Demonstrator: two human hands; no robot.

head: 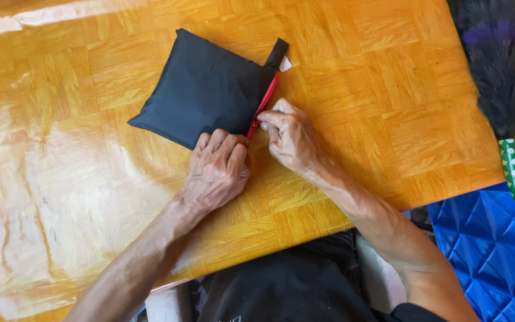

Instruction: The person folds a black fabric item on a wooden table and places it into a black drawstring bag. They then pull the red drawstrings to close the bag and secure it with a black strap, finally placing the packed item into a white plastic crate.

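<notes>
One pouch [201,89]: black, square, soft woven fabric, faintly creased, puffed as if stuffed. It lies flat on the table [359,71], a little far of centre and rotated so one corner points left. One red zip [263,104] runs along its right edge. One black fabric loop [277,52] sticks out at the far right corner, with a small white tag [285,64] beside it.

Left hand [217,170]: fingers curled together, knuckles up, pressing down on the pouch's near corner just left of the zip's near end.

Right hand [290,137]: thumb and forefinger pinched together at the near end of the zip; the puller itself is hidden by the fingertips, so cannot tell whether it is actually gripped. Other fingers tucked under.

Table: glossy orange-brown parquet, small square blocks, strong window glare on the left half.

Right side, off the table: one feather duster [496,65], dark shaggy plumes, with a green handle [512,170] dotted white. Beneath it, one blue quilted mat [490,244], diamond-stitched.
</notes>
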